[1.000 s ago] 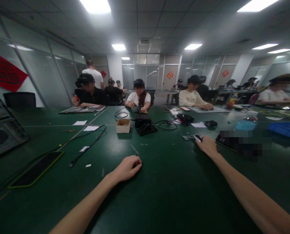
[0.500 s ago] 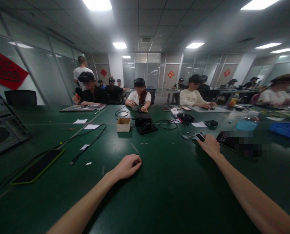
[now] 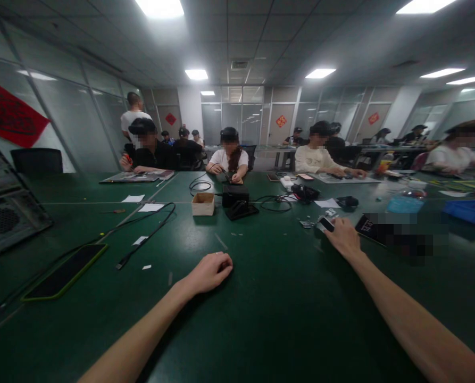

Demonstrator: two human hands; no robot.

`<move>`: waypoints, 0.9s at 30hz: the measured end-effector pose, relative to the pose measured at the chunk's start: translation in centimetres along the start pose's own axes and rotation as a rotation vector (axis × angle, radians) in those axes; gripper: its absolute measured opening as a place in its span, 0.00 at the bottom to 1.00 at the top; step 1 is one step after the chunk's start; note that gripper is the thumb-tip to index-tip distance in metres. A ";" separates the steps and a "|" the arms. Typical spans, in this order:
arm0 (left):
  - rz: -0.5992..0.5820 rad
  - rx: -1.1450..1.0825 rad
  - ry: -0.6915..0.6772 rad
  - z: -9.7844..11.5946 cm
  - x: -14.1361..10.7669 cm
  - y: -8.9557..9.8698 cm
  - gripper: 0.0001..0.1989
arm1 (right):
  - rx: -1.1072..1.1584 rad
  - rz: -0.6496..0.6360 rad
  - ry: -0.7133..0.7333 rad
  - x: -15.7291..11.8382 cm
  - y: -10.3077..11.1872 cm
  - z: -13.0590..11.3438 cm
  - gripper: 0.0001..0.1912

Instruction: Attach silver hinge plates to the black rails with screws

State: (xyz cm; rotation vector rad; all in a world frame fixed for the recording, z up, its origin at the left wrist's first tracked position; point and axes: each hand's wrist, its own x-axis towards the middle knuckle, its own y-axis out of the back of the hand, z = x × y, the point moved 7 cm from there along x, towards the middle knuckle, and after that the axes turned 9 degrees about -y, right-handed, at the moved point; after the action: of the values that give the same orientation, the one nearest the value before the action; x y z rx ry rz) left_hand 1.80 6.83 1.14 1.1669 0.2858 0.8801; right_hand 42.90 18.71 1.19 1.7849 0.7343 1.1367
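Observation:
My left hand [image 3: 211,272] rests on the green table [image 3: 261,319] with its fingers curled in, and no object shows in it. Farther forward on the right, my right hand [image 3: 344,239] is closed on a small silver-and-black rectangular object [image 3: 326,224], gripping its near end. Too small to name, several small pale grey pieces [image 3: 306,224] lie on the table just beyond and left of that object. Right of the same hand is a flat black item with white lettering [image 3: 368,227], partly blurred out.
A small pale open box [image 3: 202,208] and a black device on a stand [image 3: 237,201] stand ahead. A phone with a green edge [image 3: 65,272] and a black cable [image 3: 145,239] lie left. A blue tray [image 3: 468,213] is far right. Several people sit across the table.
My right hand and the silver-and-black object have shifted very slightly among the small pieces. My left hand stays where it was.

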 end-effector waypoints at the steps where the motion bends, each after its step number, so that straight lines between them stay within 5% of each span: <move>1: 0.000 0.001 0.001 0.0 0.0 0.0 0.08 | -0.001 0.009 0.008 0.0 0.0 0.0 0.17; 21: -0.005 0.003 0.006 0.2 -0.1 0.2 0.07 | 0.092 0.034 -0.021 0.1 0.5 0.2 0.18; 27: -0.016 0.012 0.017 0.3 0.0 0.2 0.07 | 0.299 -0.140 -0.143 0.9 -0.5 1.4 0.22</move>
State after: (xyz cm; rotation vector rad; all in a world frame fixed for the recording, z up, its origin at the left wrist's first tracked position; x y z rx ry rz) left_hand 1.93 6.68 1.44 1.1676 0.3142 0.8753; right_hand 44.55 19.14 0.82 2.0035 0.9651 0.8295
